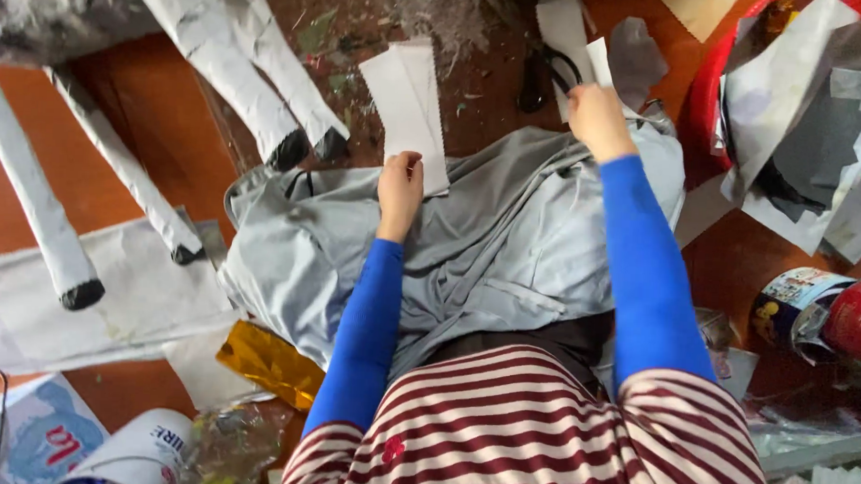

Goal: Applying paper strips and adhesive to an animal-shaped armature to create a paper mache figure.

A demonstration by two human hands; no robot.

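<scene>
My left hand [400, 188] rests on the lower edge of a stack of white paper strips [409, 103] and pinches them against a grey cloth [507, 240] spread over my lap. My right hand [599, 119] reaches farther out, its fingers closed around a small white paper piece [599, 60] next to black-handled scissors [541, 74] lying on the red-brown floor. Both arms wear blue sleeves.
Paper-covered legs with black tips [250, 78] of a papier-mâché figure stand at the upper left. A red basket [707, 99] holding grey and white paper scraps sits at the right. Tins [829, 318] stand at the right edge. Gold foil [272, 362] and white sheets [133, 294] lie at the left.
</scene>
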